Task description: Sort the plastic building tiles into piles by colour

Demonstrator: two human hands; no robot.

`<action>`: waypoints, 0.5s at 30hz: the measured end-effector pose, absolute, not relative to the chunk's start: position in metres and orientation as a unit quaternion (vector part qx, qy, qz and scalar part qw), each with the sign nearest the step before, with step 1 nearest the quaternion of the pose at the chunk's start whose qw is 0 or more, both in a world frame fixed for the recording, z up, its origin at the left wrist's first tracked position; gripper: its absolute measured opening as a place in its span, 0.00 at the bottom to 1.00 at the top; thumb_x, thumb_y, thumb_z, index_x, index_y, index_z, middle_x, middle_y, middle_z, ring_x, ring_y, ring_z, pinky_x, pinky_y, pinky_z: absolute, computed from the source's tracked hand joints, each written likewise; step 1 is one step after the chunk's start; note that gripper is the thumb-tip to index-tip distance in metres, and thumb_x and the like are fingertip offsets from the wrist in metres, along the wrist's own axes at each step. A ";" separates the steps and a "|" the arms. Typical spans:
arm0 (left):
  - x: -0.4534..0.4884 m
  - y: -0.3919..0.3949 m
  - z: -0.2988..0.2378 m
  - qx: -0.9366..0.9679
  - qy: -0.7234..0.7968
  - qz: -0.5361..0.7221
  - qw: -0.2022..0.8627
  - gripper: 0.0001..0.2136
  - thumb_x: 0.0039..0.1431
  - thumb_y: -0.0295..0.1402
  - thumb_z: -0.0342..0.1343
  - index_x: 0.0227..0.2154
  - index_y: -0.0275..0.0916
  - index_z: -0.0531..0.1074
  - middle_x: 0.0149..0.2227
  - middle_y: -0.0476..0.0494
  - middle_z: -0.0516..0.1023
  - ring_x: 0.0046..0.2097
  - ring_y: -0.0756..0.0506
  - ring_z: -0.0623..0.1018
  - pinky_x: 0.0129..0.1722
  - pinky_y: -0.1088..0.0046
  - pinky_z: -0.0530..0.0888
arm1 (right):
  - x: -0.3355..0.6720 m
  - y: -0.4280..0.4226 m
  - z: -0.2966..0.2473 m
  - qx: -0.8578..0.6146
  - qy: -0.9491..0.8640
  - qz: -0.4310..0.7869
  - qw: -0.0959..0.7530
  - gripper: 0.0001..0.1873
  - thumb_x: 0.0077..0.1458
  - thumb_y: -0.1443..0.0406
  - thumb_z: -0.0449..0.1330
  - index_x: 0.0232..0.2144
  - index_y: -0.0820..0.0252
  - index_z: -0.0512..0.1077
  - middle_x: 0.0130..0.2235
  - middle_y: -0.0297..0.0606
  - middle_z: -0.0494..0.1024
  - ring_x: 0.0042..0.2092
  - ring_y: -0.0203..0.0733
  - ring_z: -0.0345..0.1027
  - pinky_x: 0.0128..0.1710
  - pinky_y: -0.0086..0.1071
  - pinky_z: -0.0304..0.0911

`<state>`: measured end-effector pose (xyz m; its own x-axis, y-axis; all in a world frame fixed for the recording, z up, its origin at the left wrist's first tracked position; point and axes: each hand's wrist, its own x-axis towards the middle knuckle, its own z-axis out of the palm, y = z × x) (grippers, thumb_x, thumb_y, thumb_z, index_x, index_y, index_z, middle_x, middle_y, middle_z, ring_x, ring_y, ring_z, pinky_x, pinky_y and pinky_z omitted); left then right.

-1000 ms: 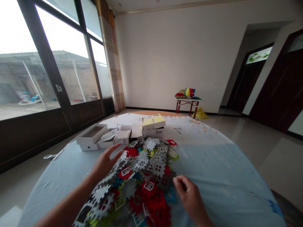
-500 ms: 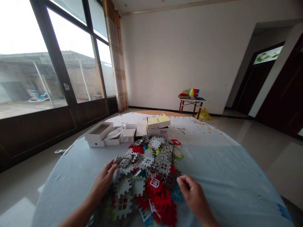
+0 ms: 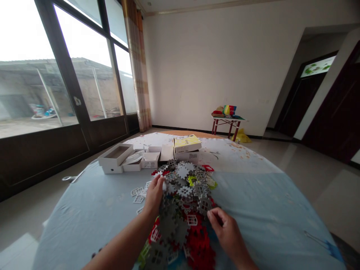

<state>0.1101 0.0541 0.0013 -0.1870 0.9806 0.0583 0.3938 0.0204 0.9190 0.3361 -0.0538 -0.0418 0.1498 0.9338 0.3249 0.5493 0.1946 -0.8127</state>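
L hand (image 3: 154, 195) & R hand (image 3: 225, 227) at pile of plastic pcs. (image 3: 184, 191), near ctr. of worktop (image 3: 253, 202).
On my feed, L hand lies along pile's L side; fingers tog., but I can't tell if they grip a pc. R hand sits at pile's R side, fingers curled tog., thumb tip to index, just beside grey window pc. (image 3: 204, 206). Pile mixes grey, red & green. I see white window frames (image 3: 138, 198) L of L hand; white boxes (image 3: 112, 165) far-L; yellow box (image 3: 187, 143) at far end.
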 end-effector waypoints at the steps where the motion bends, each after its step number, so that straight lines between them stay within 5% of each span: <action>1: 0.116 0.056 0.003 0.545 0.628 0.444 0.334 0.26 0.54 0.47 0.37 0.51 0.37 0.61 0.55 0.43 0.66 0.55 0.43 0.65 0.52 0.67 0.63 | 0.336 -0.053 -0.042 -0.599 -0.619 0.205 0.465 0.21 0.53 0.51 0.49 0.23 0.61 0.69 0.20 0.33 0.69 0.24 0.35 0.63 0.24 0.23 0.58; 12: 0.204 0.057 0.012 0.620 0.581 0.399 0.345 0.28 0.53 0.43 0.42 0.55 0.32 0.57 0.58 0.33 0.58 0.60 0.39 0.56 0.57 0.60 0.52 | 0.343 -0.053 -0.038 -0.604 -0.583 0.206 0.503 0.21 0.53 0.51 0.50 0.24 0.62 0.70 0.22 0.35 0.72 0.25 0.36 0.65 0.26 0.24 0.60; 15: 0.217 0.045 0.022 0.663 0.543 0.372 0.358 0.27 0.51 0.45 0.45 0.52 0.37 0.63 0.56 0.35 0.63 0.57 0.37 0.61 0.56 0.59 0.53 | 0.346 -0.054 -0.036 -0.621 -0.562 0.209 0.505 0.22 0.52 0.50 0.49 0.25 0.62 0.70 0.22 0.34 0.71 0.25 0.37 0.64 0.25 0.24 0.60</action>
